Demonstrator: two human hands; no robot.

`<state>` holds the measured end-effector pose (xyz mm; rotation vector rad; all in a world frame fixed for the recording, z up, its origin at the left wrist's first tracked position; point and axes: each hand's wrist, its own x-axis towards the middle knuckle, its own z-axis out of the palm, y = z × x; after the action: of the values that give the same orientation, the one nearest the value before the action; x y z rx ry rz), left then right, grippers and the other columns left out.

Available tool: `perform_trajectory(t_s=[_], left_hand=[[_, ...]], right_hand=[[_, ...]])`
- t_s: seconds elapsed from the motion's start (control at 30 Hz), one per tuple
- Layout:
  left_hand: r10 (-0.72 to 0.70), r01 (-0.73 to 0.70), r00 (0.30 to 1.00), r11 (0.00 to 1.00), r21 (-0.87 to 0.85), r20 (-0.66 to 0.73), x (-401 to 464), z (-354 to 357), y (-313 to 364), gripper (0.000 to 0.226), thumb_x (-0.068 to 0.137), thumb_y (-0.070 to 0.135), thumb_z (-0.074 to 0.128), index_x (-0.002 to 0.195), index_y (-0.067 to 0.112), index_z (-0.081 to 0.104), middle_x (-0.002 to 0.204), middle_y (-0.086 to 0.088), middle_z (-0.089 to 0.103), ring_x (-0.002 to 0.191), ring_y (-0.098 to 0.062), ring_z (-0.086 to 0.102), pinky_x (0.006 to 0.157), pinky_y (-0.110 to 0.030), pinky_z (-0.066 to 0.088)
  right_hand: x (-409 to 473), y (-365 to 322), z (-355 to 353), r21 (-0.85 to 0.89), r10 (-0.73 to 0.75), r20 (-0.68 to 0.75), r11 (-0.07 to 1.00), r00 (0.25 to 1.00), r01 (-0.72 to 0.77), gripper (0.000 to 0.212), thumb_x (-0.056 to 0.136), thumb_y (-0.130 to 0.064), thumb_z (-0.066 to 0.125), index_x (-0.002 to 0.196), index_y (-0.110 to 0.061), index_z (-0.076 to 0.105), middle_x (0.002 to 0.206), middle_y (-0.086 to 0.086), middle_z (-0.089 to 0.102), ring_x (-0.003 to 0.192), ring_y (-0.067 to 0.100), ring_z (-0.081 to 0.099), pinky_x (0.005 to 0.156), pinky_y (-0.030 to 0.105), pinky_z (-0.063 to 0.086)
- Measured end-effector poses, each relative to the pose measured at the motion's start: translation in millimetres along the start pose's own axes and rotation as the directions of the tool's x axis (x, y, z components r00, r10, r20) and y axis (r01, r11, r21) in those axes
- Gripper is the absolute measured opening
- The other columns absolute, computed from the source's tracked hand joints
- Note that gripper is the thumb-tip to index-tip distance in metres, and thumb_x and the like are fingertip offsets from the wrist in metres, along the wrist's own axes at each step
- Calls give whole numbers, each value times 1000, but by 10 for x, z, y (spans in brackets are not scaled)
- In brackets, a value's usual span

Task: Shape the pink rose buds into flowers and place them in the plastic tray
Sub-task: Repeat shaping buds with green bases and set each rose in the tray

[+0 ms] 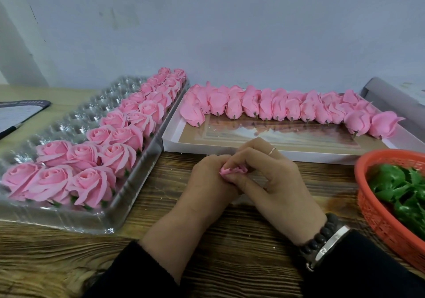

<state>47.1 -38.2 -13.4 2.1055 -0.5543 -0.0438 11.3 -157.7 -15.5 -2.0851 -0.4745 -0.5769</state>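
Note:
A pink rose bud (232, 171) is pinched between both hands over the wooden table, mostly hidden by fingers. My left hand (207, 182) cups it from the left. My right hand (273, 178), with a ring and a bead bracelet, grips it from the right. The clear plastic tray (76, 122) lies at the left; shaped pink roses (92, 159) fill its right-hand rows and near end. A white flat box (287, 152) behind the hands holds a row of several unshaped pink buds (276, 106) along its far side.
An orange mesh basket (379, 214) with green plastic leaves (404, 194) sits at the right edge. A dark-edged paper with a pen (13, 115) lies far left. A grey wall stands behind the table. Bare wooden tabletop (241, 263) shows near my sleeves.

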Motion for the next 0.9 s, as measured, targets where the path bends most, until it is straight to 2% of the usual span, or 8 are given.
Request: perform_trajectory(t_s=[0.1, 0.2, 0.33, 0.4, 0.53, 0.63, 0.8, 0.9], left_hand=[[1, -2, 1000, 995, -102, -10, -18, -3, -7, 34, 77, 2, 67, 57, 28, 57, 59, 8, 60, 55, -2, 53, 55, -17, 44], [-13, 13, 1000, 984, -176, 4, -19, 55, -7, 29, 75, 5, 70, 58, 24, 57, 51, 9, 55, 45, -2, 47, 50, -19, 41], [46, -37, 997, 988, -147, 59, -27, 128, 9, 12, 73, 15, 75, 72, 20, 64, 69, 6, 66, 64, -5, 60, 63, -22, 49], [84, -74, 994, 987, -141, 63, -32, 138, 11, 10, 73, 14, 74, 78, 19, 66, 76, 2, 69, 73, -9, 64, 68, -25, 52], [207, -204, 977, 977, -69, 41, -33, 157, 6, 15, 84, 14, 59, 91, 26, 64, 78, 23, 58, 79, 11, 58, 69, -5, 46], [278, -275, 961, 949, -152, -4, -48, 175, 23, 25, 82, 14, 53, 90, 37, 55, 86, 23, 58, 89, 7, 59, 74, -11, 50], [190, -154, 981, 896, -417, 47, -79, 180, 22, 24, 80, 2, 56, 91, 22, 63, 75, 16, 62, 79, 5, 62, 71, -13, 49], [221, -187, 975, 899, -397, 40, -80, 161, 25, 30, 82, -6, 59, 81, 24, 63, 75, 13, 66, 76, -1, 63, 65, -15, 49]], right_hand=[[-14, -13, -7, 49, 2, -57, 999, 998, 1, 11, 85, -27, 63, 95, -23, 66, 86, -9, 58, 83, 7, 56, 74, 12, 43], [-9, -20, -17, 151, 94, -232, 987, 968, -60, 24, 88, -39, 42, 103, -34, 59, 90, -12, 61, 81, 4, 58, 74, 15, 46], [19, -16, -29, 221, 172, -348, 970, 922, -97, 22, 91, -33, 41, 96, -31, 62, 94, -10, 66, 89, -1, 60, 80, 17, 46], [10, -45, 10, 178, 137, -312, 980, 940, -84, 25, 89, -38, 38, 95, -35, 62, 97, -14, 67, 95, 2, 61, 83, 19, 46], [-12, -76, 108, 99, 114, -196, 990, 974, -96, 31, 88, -41, 37, 96, -35, 67, 98, -18, 66, 102, 8, 60, 88, 15, 40], [-17, -68, 108, 94, 117, -134, 990, 984, -104, 37, 87, -42, 40, 95, -26, 72, 98, -16, 69, 102, 8, 60, 90, 22, 44], [-16, -93, 103, 87, 172, -78, 982, 982, -165, 30, 71, -50, 50, 87, -35, 69, 91, -17, 68, 96, 2, 59, 83, 12, 44], [-12, -82, 97, 131, 207, -49, 971, 977, -199, 29, 64, -53, 55, 84, -37, 67, 89, -15, 68, 91, -1, 61, 77, 7, 43]])
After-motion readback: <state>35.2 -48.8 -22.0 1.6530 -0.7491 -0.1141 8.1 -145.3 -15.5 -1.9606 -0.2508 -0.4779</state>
